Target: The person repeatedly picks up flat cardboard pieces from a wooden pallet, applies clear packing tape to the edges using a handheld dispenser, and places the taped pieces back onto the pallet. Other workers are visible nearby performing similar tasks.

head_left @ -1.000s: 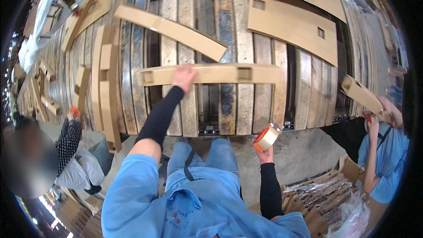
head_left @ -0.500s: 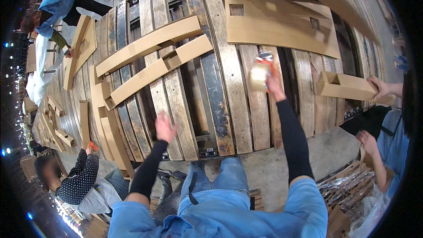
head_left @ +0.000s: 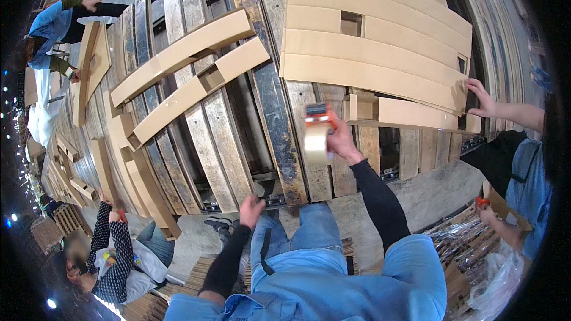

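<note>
Right hand [head_left: 340, 138] grips tape dispenser [head_left: 317, 132] near flat cardboard's [head_left: 369, 53] lower edge; left hand [head_left: 251, 210] spread, probably touching nothing, by slatted surface [head_left: 279, 142] edge.

orange tape dispenser [head_left: 317, 120], tan cardboard sheets [head_left: 380, 53], weathered grey-brown slats [head_left: 220, 137]

1. The person wears a light blue work jacket [head_left: 333, 285] with a collar, seen from above across the shoulders and chest.
2. A dark strap [head_left: 264, 252] hangs down the front of the jacket, near the waist.
3. Tight black sleeves cover both forearms, reaching from the blue jacket cuffs down to the wrists: one on the left arm [head_left: 226, 264] and one on the right arm [head_left: 377, 202].
4. Blue denim jeans [head_left: 309, 226] cover the legs.
5. The left hand [head_left: 251, 209] and the right hand [head_left: 340, 137] are bare, with no gloves.
6. A dark shoe [head_left: 217, 224] with a pale sole shows beside the left leg.
</note>
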`<state>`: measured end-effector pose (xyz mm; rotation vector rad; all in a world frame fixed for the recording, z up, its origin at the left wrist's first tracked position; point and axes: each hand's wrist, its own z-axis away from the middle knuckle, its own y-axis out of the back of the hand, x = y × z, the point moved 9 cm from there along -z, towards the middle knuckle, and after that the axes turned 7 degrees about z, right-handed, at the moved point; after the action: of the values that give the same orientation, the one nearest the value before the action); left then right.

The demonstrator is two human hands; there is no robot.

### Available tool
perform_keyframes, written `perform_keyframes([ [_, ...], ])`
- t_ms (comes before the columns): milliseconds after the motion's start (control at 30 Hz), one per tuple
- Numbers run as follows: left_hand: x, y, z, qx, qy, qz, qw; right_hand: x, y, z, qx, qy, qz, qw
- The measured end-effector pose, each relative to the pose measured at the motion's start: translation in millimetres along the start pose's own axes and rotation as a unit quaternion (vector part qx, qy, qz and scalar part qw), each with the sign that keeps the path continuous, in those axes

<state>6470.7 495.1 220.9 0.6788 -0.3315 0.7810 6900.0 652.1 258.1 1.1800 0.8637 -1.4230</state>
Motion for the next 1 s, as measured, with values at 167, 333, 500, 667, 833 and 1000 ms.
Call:
perform_keyframes([
  [167, 260.0, 22.4, -126.9, 0.153, -0.251, 0.08, 0.953, 55.6, 37.1, 34.8, -0.003, -0.163, -0.078, 0.984],
  [333, 408.1, 15.7, -231.5, 0.154, -0.28, 0.203, 0.925, 7.4, 8.4, 64.8, -0.023, -0.143, -0.081, 0.986],
  [500, 450.9, -39.0, -201.8, -0.062, -0.079, 0.716, 0.691, 33.4, 22.2, 122.3, 0.001, -0.172, -0.069, 0.983],
  [667, 489.5, -81.5, -188.1, -0.111, -0.101, 0.443, 0.884, 88.4, 39.7, 156.2, 0.021, -0.239, -0.148, 0.959],
  [833, 495.0, -117.2, -230.9, 0.086, -0.238, 0.167, 0.953, 101.7, 77.6, 159.6, 0.067, -0.248, -0.14, 0.956],
  [1000, 525.7, -97.2, -232.3, 0.279, -0.327, -0.227, 0.874, 102.1, 128.7, 175.0, 0.172, -0.258, -0.167, 0.936],
])
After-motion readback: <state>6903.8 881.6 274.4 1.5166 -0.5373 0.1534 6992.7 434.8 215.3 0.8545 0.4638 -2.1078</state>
